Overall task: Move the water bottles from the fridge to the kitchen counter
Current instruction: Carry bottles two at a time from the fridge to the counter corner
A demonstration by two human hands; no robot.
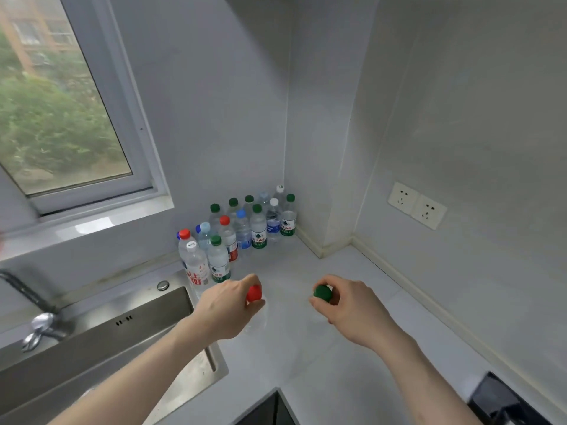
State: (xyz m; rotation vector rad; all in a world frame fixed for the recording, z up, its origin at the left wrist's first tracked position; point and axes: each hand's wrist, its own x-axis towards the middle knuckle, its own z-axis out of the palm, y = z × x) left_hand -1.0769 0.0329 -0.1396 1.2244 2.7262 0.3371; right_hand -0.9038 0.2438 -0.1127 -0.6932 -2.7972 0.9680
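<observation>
My left hand (228,305) grips the neck of a clear water bottle with a red cap (254,293), held over the grey kitchen counter (352,357). A second bottle with a green cap (322,292) is gripped near its top by my right hand (346,308). Both bottle bodies are mostly hidden under the hands. Whether their bases touch the counter cannot be told. Behind them, several water bottles (242,231) with green, red, blue and white caps stand upright in the counter's back corner.
A steel sink (101,338) with a tap (36,326) lies to the left, its rim beside my left hand. A window (61,102) is above it. Two wall sockets (415,205) are at the right. A dark hob corner (506,400) shows at lower right.
</observation>
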